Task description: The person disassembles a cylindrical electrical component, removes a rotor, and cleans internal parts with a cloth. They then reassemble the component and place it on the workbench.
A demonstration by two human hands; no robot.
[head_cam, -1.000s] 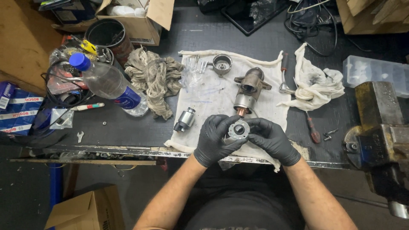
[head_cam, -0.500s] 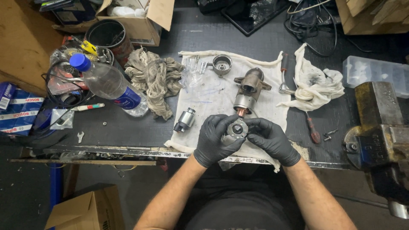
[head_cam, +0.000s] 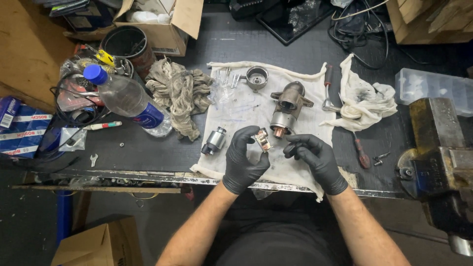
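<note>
Black glove fingers partly hide a small metal part, pinched in the left hand grip above the white cloth; the right hand hovers beside it, half-curled, empty.

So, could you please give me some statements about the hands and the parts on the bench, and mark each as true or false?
1. The left hand holds a small metal part. True.
2. The right hand grips the screwdriver. False: the screwdriver lies on the bench, beside that hand.
3. Both hands wear black gloves. True.
4. The plastic bottle stands upright. False: it lies tilted.
5. The motor housing rests on the white cloth. True.
</note>
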